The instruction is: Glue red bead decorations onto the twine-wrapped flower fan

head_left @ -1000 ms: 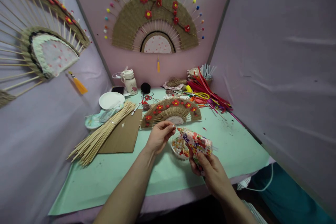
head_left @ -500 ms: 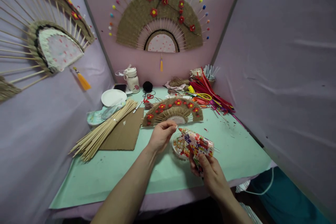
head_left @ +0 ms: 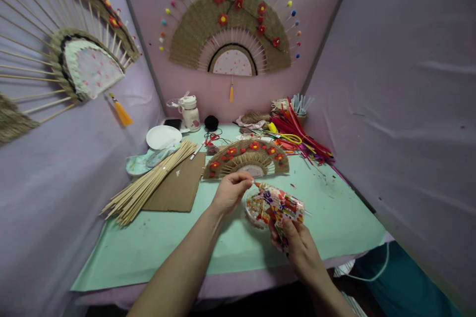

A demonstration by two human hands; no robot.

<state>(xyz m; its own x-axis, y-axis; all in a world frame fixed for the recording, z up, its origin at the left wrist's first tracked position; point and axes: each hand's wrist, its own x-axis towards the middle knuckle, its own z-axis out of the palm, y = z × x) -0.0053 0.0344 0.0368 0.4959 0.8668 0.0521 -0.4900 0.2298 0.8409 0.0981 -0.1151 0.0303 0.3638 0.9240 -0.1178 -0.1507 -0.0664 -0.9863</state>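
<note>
My right hand [head_left: 295, 242] is wrapped round the handle of a hot glue gun [head_left: 284, 203] with a flower-patterned body. Its orange nozzle points up and to the left, and a clear glue stick pokes out of the back. My left hand [head_left: 234, 190] pinches a tiny pale bead [head_left: 253, 182] between thumb and fingertips, right at the nozzle tip. Below the gun sits a clear round bowl [head_left: 250, 215] of mixed beads, partly hidden by the gun. Just behind my left hand, a woven fan [head_left: 223, 158] with red flowers lies on the table.
A bundle of bamboo sticks [head_left: 148, 183] lies across brown cardboard [head_left: 182, 193] on the left. Behind are a white plate [head_left: 163, 137], a bottle [head_left: 190, 115] and black yarn [head_left: 211, 123]. Red pipe cleaners [head_left: 297, 129] and scissors [head_left: 290, 137] lie back right. Large fans [head_left: 186, 39] hang on the walls.
The view has shifted slightly. Both hands keep nearly the same pose, with the bead still held at the glue gun's nozzle.
</note>
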